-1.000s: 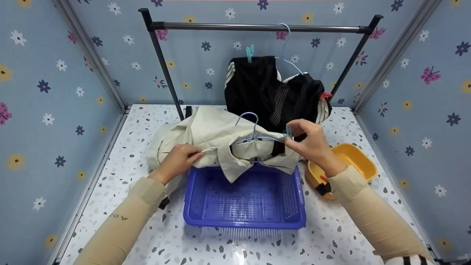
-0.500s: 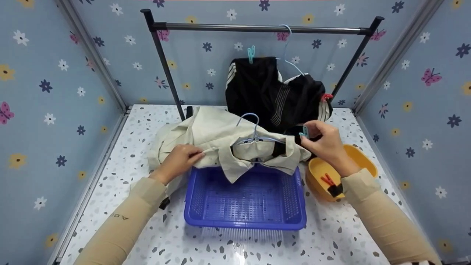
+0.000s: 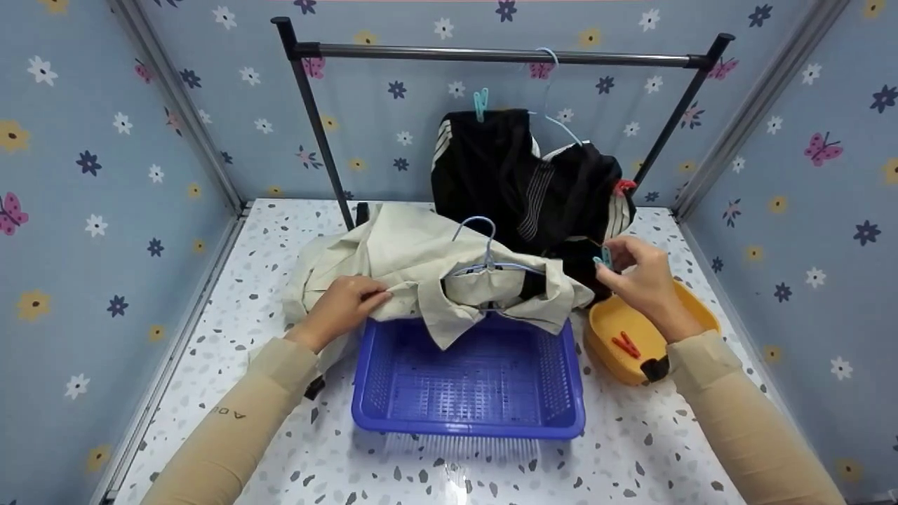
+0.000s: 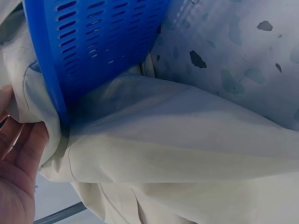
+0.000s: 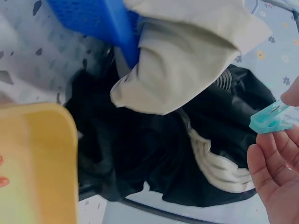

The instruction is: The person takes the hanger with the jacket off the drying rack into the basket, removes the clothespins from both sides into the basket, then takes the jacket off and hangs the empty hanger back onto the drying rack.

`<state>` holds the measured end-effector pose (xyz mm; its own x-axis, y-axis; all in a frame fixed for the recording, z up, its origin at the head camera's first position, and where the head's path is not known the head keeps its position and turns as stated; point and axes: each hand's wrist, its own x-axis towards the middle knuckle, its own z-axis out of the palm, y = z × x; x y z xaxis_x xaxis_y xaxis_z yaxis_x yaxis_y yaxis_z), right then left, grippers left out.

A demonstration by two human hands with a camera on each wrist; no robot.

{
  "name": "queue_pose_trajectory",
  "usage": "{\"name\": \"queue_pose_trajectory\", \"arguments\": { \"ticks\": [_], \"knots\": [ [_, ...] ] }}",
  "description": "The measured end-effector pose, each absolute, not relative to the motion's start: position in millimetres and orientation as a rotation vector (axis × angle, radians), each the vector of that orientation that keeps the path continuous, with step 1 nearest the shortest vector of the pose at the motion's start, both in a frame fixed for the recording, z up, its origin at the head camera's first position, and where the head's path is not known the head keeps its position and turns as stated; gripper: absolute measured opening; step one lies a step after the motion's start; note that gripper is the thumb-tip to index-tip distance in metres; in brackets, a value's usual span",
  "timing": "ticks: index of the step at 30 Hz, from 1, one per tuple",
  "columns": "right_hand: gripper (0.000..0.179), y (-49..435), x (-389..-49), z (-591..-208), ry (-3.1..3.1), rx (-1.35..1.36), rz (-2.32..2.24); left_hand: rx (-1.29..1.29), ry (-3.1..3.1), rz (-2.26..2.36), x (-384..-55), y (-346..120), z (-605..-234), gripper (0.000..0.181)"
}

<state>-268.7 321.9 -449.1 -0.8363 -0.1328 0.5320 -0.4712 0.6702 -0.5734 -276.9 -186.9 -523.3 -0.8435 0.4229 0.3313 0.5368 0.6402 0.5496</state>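
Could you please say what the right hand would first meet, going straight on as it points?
The right hand, pinching a turquoise plastic clothespin, would probably meet the black fabric garment with white stripes, though depth is unclear.

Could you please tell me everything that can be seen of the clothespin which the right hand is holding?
The clothespin is turquoise and looks like smooth plastic, with two arms and what may be a small metal spring between them. The right hand pinches it in the air, thumb on one side and fingers on the other. In the right wrist view, its free end points left; whether the tips are parted is hard to tell. It grips no cloth; the black garment lies behind it.
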Motion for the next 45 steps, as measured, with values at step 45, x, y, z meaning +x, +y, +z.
{"name": "queue_pose_trajectory", "arguments": {
  "ticks": [45],
  "knots": [
    [0.042,428.3,-267.7,-532.7,-3.086,0.09,0.868,-0.796,-2.669,-1.003,-278.2,-187.8,-526.8,0.015]
  ]
}}
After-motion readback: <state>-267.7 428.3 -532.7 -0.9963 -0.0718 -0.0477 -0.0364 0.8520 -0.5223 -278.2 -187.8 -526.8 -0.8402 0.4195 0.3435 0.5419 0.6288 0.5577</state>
